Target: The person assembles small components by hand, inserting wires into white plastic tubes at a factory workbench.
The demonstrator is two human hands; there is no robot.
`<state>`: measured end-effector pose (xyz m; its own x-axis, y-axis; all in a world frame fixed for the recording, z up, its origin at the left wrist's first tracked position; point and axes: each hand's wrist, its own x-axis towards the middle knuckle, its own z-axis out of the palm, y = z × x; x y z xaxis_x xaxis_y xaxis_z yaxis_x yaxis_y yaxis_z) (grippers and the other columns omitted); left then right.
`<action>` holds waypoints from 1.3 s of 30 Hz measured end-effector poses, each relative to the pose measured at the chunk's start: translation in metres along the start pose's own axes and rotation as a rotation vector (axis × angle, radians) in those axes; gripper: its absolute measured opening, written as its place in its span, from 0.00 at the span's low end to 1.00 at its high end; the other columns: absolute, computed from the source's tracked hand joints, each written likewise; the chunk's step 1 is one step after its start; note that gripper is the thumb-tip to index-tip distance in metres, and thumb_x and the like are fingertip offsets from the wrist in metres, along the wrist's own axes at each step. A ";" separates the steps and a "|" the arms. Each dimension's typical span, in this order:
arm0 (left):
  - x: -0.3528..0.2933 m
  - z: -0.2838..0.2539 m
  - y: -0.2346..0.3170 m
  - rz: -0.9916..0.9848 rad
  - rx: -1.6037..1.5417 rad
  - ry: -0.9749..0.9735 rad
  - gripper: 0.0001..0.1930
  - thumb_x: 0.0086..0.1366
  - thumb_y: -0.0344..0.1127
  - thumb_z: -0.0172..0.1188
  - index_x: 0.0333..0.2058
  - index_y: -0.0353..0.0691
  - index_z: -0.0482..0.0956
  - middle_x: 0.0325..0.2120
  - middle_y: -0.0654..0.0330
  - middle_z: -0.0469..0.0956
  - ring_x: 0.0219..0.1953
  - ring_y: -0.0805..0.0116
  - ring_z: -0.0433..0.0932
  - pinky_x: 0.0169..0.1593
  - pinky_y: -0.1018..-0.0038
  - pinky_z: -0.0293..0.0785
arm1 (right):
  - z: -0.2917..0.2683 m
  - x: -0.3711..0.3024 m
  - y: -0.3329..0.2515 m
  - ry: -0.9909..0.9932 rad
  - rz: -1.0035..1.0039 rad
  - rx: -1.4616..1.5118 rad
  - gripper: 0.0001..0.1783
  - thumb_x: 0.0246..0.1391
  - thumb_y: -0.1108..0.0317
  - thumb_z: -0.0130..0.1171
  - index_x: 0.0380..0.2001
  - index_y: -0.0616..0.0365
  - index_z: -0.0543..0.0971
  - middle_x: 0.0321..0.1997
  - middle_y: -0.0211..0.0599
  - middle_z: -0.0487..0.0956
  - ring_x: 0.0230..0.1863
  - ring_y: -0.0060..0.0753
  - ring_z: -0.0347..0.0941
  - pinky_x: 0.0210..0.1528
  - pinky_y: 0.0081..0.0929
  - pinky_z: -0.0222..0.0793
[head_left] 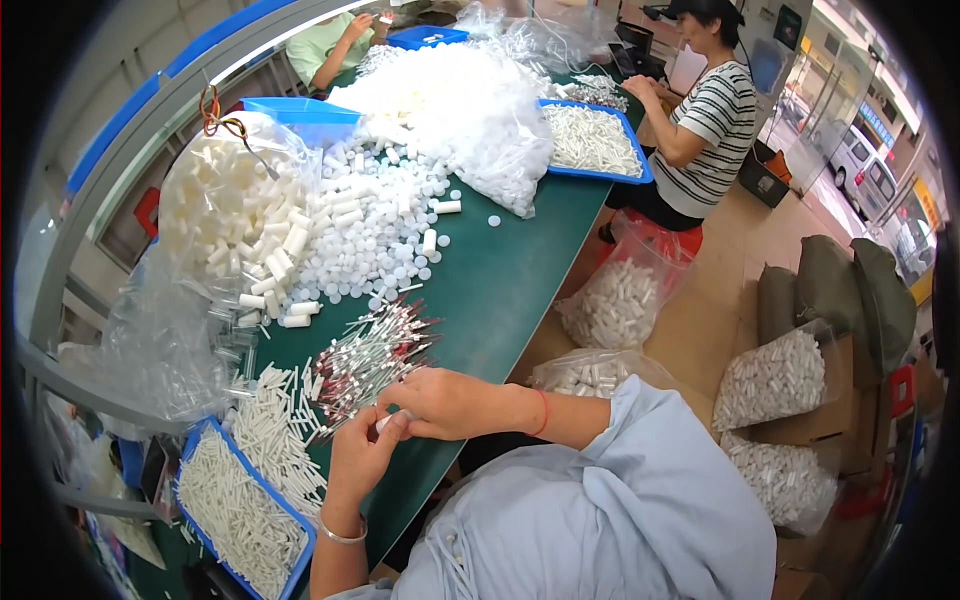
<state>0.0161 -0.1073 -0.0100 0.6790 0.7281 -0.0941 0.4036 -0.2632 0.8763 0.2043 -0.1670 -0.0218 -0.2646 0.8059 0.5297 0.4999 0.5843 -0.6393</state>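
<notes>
The left hand (362,452) gripped a white piece (385,422), seemingly mid-assembly; the right hand's (448,403) grip I couldn't tell. Next probably called for steady alignment.

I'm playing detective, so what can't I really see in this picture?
All in the head view:
White piece between the left hand and right hand: mostly covered by them.
Person in green: the top edge cuts off the head.
Thin wires: tangled, too small to count.
</notes>
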 end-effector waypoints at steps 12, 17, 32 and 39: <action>-0.008 -0.004 -0.015 -0.148 -0.556 -0.054 0.12 0.64 0.40 0.48 0.31 0.37 0.73 0.20 0.68 0.68 0.17 0.82 0.60 0.21 0.83 0.54 | 0.005 0.008 -0.004 0.034 0.128 0.169 0.33 0.44 0.61 0.68 0.54 0.58 0.70 0.41 0.41 0.77 0.42 0.42 0.74 0.46 0.35 0.68; -0.008 0.007 -0.011 -0.112 -0.737 -0.048 0.15 0.66 0.44 0.47 0.33 0.36 0.74 0.23 0.65 0.70 0.21 0.79 0.64 0.24 0.82 0.60 | 0.028 0.004 0.011 0.084 0.116 0.611 0.20 0.46 0.62 0.68 0.41 0.60 0.78 0.49 0.40 0.74 0.47 0.34 0.74 0.51 0.34 0.67; -0.013 0.010 -0.025 -0.123 -0.503 0.051 0.24 0.71 0.50 0.38 0.19 0.44 0.66 0.14 0.69 0.62 0.16 0.80 0.60 0.20 0.82 0.53 | 0.051 0.007 0.010 -0.173 0.463 1.326 0.24 0.57 0.64 0.60 0.52 0.63 0.68 0.46 0.35 0.73 0.45 0.26 0.73 0.46 0.26 0.75; -0.014 0.011 -0.039 -0.091 -0.530 0.029 0.23 0.71 0.47 0.37 0.21 0.41 0.69 0.13 0.69 0.63 0.17 0.81 0.59 0.21 0.81 0.51 | 0.057 0.004 0.013 -0.164 0.505 1.314 0.23 0.58 0.65 0.59 0.53 0.63 0.68 0.45 0.35 0.74 0.41 0.24 0.74 0.45 0.25 0.74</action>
<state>-0.0024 -0.1143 -0.0486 0.6357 0.7520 -0.1742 0.0898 0.1520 0.9843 0.1625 -0.1507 -0.0599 -0.4275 0.9005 0.0802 -0.5275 -0.1764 -0.8310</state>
